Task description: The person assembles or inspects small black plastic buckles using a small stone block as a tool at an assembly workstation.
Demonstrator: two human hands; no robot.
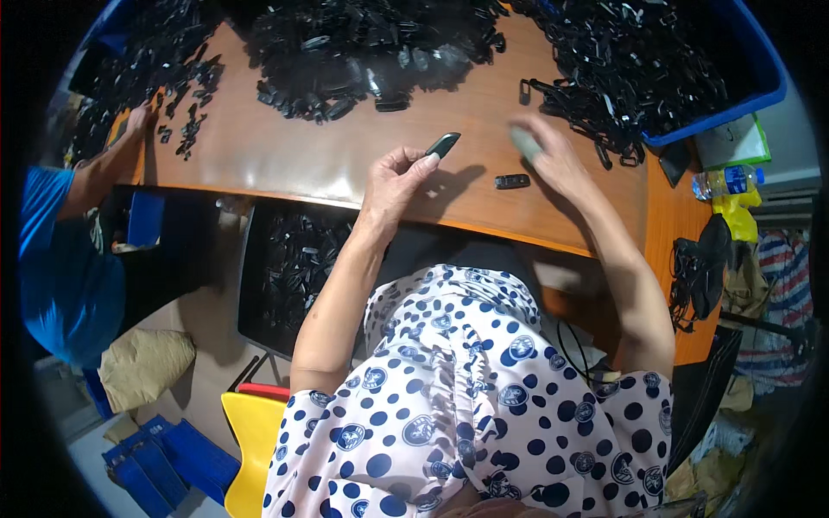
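My left hand (399, 180) is closed over the table, pinching a slim, glossy black plastic piece (444, 144) between thumb and fingers; its tip points up and to the right. To the right, my right hand (549, 155) is smeared by motion above the table. A greyish patch shows at its fingertips, and whether it holds anything cannot be made out. Between my hands, nearer to the right one, a small oblong black part (512, 181) lies on the brown tabletop (302, 160).
A large heap of black plastic parts (363, 60) covers the table's far side. At the far right, a blue bin (721, 121) spills black loop-shaped pieces. A bottle (725, 182) lies beyond the right edge. At left, a co-worker's arm (108, 160) reaches toward another pile.
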